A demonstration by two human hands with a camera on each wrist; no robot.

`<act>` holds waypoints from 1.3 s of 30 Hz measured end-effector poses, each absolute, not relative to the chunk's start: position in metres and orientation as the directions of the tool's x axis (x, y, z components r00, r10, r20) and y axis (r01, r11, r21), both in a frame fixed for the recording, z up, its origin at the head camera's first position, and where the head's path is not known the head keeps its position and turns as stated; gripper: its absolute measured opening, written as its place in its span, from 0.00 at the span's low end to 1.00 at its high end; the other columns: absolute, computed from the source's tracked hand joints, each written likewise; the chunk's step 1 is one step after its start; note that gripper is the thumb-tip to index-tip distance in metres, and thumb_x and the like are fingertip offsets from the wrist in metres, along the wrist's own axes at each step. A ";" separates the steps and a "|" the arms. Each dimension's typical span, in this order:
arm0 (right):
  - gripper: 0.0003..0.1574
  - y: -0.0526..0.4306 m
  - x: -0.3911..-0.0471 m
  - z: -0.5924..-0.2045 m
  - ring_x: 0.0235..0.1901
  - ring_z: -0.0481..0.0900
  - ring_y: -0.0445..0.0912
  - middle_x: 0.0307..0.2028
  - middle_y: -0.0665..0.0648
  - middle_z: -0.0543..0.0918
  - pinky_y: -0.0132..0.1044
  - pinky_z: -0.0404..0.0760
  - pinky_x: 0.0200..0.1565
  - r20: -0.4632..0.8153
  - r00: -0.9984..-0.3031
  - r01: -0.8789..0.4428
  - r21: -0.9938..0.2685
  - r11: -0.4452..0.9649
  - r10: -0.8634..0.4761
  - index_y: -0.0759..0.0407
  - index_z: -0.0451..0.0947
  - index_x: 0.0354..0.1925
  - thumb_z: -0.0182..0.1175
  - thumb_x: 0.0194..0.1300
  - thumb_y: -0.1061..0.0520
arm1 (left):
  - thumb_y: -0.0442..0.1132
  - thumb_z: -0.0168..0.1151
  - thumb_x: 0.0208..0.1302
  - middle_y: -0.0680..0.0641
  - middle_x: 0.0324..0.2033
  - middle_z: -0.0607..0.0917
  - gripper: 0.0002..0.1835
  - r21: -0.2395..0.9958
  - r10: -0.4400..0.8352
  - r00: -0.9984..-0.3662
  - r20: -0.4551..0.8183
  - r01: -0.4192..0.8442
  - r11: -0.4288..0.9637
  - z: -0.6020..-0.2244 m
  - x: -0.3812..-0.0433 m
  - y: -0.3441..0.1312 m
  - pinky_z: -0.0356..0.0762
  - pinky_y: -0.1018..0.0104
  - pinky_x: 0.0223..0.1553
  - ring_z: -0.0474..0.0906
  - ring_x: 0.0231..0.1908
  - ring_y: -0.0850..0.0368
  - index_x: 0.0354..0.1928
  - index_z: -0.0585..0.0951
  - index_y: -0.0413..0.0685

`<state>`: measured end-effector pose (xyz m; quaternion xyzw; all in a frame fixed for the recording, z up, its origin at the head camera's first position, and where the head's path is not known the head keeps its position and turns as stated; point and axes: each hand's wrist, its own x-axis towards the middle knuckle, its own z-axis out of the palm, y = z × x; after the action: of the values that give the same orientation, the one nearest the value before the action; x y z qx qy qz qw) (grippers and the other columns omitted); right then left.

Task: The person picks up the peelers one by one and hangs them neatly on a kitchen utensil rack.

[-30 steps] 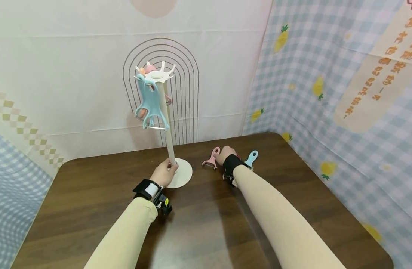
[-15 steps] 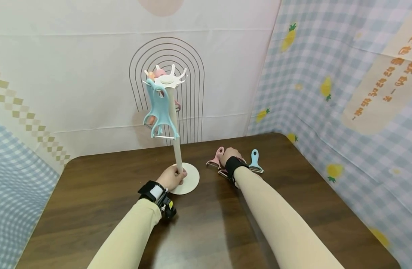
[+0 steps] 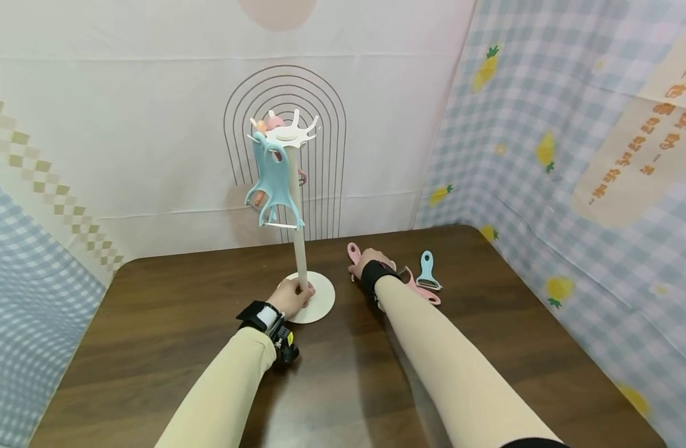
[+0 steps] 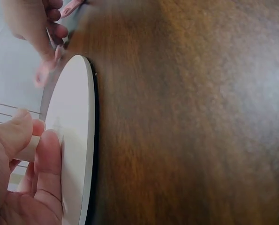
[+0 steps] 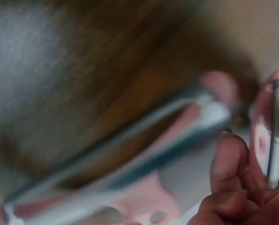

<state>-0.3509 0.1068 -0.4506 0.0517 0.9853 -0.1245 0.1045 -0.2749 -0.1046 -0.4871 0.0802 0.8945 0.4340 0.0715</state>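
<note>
While the left hand [image 3: 289, 298] grips the foot of the pale hook stand [image 3: 300, 255], just above its round base [image 3: 323, 300], the right hand [image 3: 372, 259] pinches a pink Y-peeler [image 3: 354, 256] near that base; whether this peeler touches the wooden table [image 3: 180, 348], I cannot tell. It should handle as light, stiff, fairly smooth plastic, not fragile, though its metal blade [image 5: 274, 131] is probably sharp, so the handle with the hole is the sensible place to take hold. By count there is one stand; to the right of the right hand lie one more pink peeler [image 3: 427, 295] and one blue peeler [image 3: 426, 266], near each other. From the stand hang what look like two overlapping blue peelers [image 3: 277, 182], one orange peeler [image 3: 261, 127] and at least one partly hidden pink one [image 3: 275, 122].
</note>
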 end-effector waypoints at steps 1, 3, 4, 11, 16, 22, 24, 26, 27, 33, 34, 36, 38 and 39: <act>0.23 0.107 -0.350 -0.451 0.41 0.79 0.55 0.39 0.58 0.83 0.53 0.73 0.45 -0.208 -0.975 0.122 -0.224 0.967 0.075 0.56 0.82 0.32 0.65 0.60 0.37 | 0.39 0.58 0.71 0.48 0.21 0.77 0.08 0.789 0.209 -0.976 -0.061 0.081 0.609 -0.487 -0.275 -0.104 0.68 0.64 0.31 0.71 0.24 0.57 0.39 0.78 0.40; 0.24 0.107 -0.349 -0.452 0.44 0.76 0.57 0.42 0.60 0.82 0.54 0.72 0.47 -0.188 -0.980 0.099 -0.187 0.977 0.063 0.57 0.83 0.36 0.66 0.58 0.37 | 0.39 0.58 0.71 0.48 0.21 0.77 0.08 0.790 0.210 -0.975 -0.065 0.079 0.608 -0.487 -0.275 -0.103 0.68 0.64 0.32 0.71 0.24 0.57 0.39 0.79 0.40; 0.25 0.108 -0.349 -0.453 0.45 0.74 0.58 0.42 0.61 0.82 0.54 0.71 0.48 -0.168 -0.984 0.079 -0.165 0.983 0.051 0.57 0.83 0.38 0.66 0.58 0.37 | 0.39 0.58 0.71 0.48 0.21 0.77 0.08 0.789 0.210 -0.975 -0.068 0.076 0.609 -0.487 -0.275 -0.102 0.68 0.64 0.32 0.72 0.25 0.57 0.39 0.79 0.40; 0.22 0.113 -0.350 -0.460 0.49 0.67 0.60 0.44 0.61 0.82 0.54 0.61 0.53 -0.069 -0.997 -0.038 -0.071 0.997 -0.043 0.57 0.84 0.39 0.68 0.56 0.41 | 0.40 0.57 0.71 0.49 0.21 0.76 0.08 0.785 0.200 -0.976 -0.089 0.055 0.617 -0.487 -0.273 -0.102 0.68 0.64 0.32 0.71 0.25 0.57 0.39 0.79 0.42; 0.11 0.111 -0.347 -0.460 0.47 0.69 0.58 0.42 0.59 0.84 0.53 0.59 0.53 -0.050 -0.991 -0.127 0.006 0.992 -0.127 0.55 0.85 0.40 0.63 0.63 0.51 | 0.41 0.57 0.72 0.49 0.20 0.76 0.08 0.789 0.207 -0.972 -0.110 0.041 0.612 -0.487 -0.273 -0.104 0.67 0.64 0.32 0.71 0.24 0.56 0.39 0.78 0.43; 0.11 0.103 -0.347 -0.459 0.44 0.72 0.56 0.39 0.57 0.85 0.51 0.62 0.52 -0.060 -0.962 -0.273 0.124 0.954 -0.268 0.55 0.84 0.41 0.54 0.67 0.60 | 0.41 0.56 0.72 0.48 0.21 0.76 0.09 0.792 0.195 -0.974 -0.116 0.028 0.610 -0.483 -0.272 -0.106 0.67 0.63 0.33 0.71 0.26 0.56 0.40 0.78 0.42; 0.10 0.101 -0.348 -0.459 0.42 0.74 0.56 0.37 0.57 0.85 0.51 0.65 0.51 -0.064 -0.954 -0.299 0.153 0.942 -0.292 0.56 0.84 0.40 0.57 0.66 0.58 | 0.41 0.56 0.72 0.48 0.22 0.76 0.09 0.790 0.192 -0.975 -0.116 0.026 0.612 -0.483 -0.272 -0.106 0.67 0.63 0.34 0.71 0.26 0.56 0.40 0.78 0.42; 0.08 0.100 -0.347 -0.458 0.40 0.76 0.55 0.35 0.57 0.85 0.49 0.67 0.50 -0.061 -0.951 -0.310 0.170 0.935 -0.304 0.56 0.84 0.38 0.59 0.64 0.57 | 0.41 0.56 0.72 0.48 0.21 0.76 0.09 0.791 0.197 -0.975 -0.108 0.036 0.611 -0.484 -0.273 -0.107 0.67 0.64 0.33 0.71 0.25 0.56 0.40 0.78 0.42; 0.07 0.100 -0.347 -0.458 0.38 0.77 0.55 0.34 0.56 0.85 0.49 0.69 0.48 -0.059 -0.951 -0.310 0.175 0.934 -0.305 0.56 0.84 0.37 0.60 0.63 0.57 | 0.41 0.56 0.72 0.49 0.21 0.76 0.09 0.793 0.200 -0.974 -0.104 0.040 0.608 -0.484 -0.273 -0.107 0.67 0.64 0.32 0.71 0.25 0.56 0.40 0.78 0.42; 0.05 0.100 -0.345 -0.456 0.32 0.82 0.52 0.32 0.55 0.85 0.47 0.72 0.45 -0.029 -0.945 -0.325 0.165 0.931 -0.325 0.56 0.85 0.34 0.66 0.59 0.56 | 0.40 0.56 0.72 0.49 0.20 0.75 0.08 0.804 0.207 -0.974 -0.091 0.050 0.593 -0.487 -0.274 -0.106 0.66 0.65 0.31 0.70 0.24 0.56 0.38 0.77 0.42; 0.05 0.100 -0.346 -0.456 0.33 0.82 0.52 0.32 0.55 0.85 0.47 0.72 0.46 -0.030 -0.945 -0.325 0.159 0.932 -0.324 0.56 0.85 0.35 0.66 0.59 0.57 | 0.40 0.56 0.72 0.49 0.20 0.75 0.08 0.804 0.206 -0.974 -0.092 0.049 0.592 -0.487 -0.274 -0.106 0.66 0.64 0.31 0.70 0.24 0.56 0.38 0.78 0.42; 0.06 0.100 -0.349 -0.455 0.36 0.82 0.52 0.35 0.56 0.86 0.48 0.71 0.49 -0.058 -0.952 -0.307 0.146 0.941 -0.301 0.56 0.85 0.37 0.66 0.60 0.57 | 0.40 0.56 0.72 0.49 0.20 0.75 0.08 0.805 0.203 -0.975 -0.095 0.045 0.591 -0.487 -0.274 -0.106 0.66 0.64 0.31 0.70 0.24 0.56 0.38 0.78 0.42; 0.07 0.101 -0.356 -0.457 0.38 0.82 0.52 0.37 0.56 0.85 0.48 0.71 0.51 -0.093 -0.955 -0.295 0.153 0.943 -0.283 0.55 0.85 0.39 0.65 0.60 0.58 | 0.40 0.57 0.71 0.49 0.20 0.75 0.08 0.802 0.199 -0.976 -0.093 0.046 0.596 -0.488 -0.274 -0.106 0.67 0.64 0.31 0.70 0.24 0.56 0.38 0.78 0.42; 0.08 0.102 -0.360 -0.458 0.39 0.82 0.51 0.38 0.55 0.85 0.49 0.70 0.53 -0.113 -0.958 -0.281 0.161 0.946 -0.265 0.55 0.84 0.40 0.65 0.60 0.57 | 0.41 0.57 0.71 0.49 0.20 0.75 0.08 0.802 0.194 -0.976 -0.094 0.041 0.596 -0.488 -0.274 -0.106 0.67 0.64 0.31 0.70 0.24 0.56 0.37 0.78 0.42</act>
<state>-0.3599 0.1015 -0.4575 -0.1385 0.9854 0.0882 0.0451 -0.2738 -0.1060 -0.4876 0.0661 0.8892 0.4445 0.0860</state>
